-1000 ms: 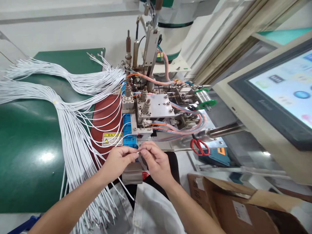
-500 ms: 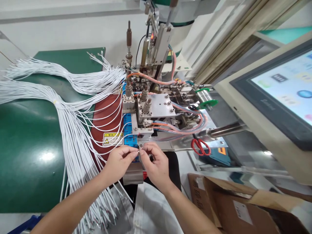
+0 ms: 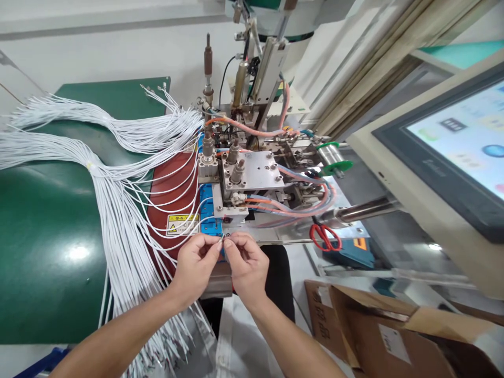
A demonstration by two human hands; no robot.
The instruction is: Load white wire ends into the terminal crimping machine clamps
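My left hand (image 3: 196, 264) is closed in a pinch, thumb against forefinger, on the end of a white cable. Facing it, my right hand (image 3: 248, 260) pinches at the same small wire end, fingertips nearly touching the left ones. Most of the wire end is hidden by the fingers. Just beyond both hands lies a blue clamp fixture (image 3: 211, 227) along the machine's edge, with white cables (image 3: 179, 182) running into it. A large bundle of white cables (image 3: 114, 231) hangs over the table's edge left of my hands.
A metal machine (image 3: 252, 170) with hoses stands ahead, carrying a solder wire spool (image 3: 332, 158). Red-handled scissors (image 3: 325, 236) hang at its right edge. A touchscreen (image 3: 464, 136) juts in from the right, above a cardboard box (image 3: 378, 336). The green table (image 3: 47, 247) spreads leftward.
Both hands have shifted slightly, the right one turning inward and drawing closer to the left, fingertips still pinching. At the back, the machine's upright head has moved a little to the right.
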